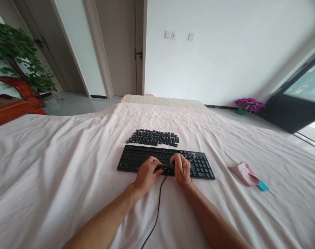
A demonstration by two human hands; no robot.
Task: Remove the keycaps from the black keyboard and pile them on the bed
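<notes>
A black keyboard (pixel 131 159) lies on a pale pink sheet, most of its keycaps off. Just beyond it lie several loose black keycaps (pixel 152 137) in rows. My left hand (pixel 146 174) rests on the keyboard's front edge, fingers curled down. My right hand (pixel 182 169) sits beside it, fingers bent and pressed on the lower middle of the keyboard. Both hands close on a long black keycap (pixel 166 169) between them. A thin wire tool (pixel 192 156) shows by my right fingers. The keyboard's black cable (pixel 157 211) runs toward me between my forearms.
A folded pink cloth (pixel 244 173) with a teal object (pixel 262 186) lies to the right on the sheet (pixel 56 180). A potted green plant (pixel 14 55) and red wooden furniture (pixel 14 103) stand far left. Purple flowers (pixel 248 104) sit on the floor at right. Doors lie ahead.
</notes>
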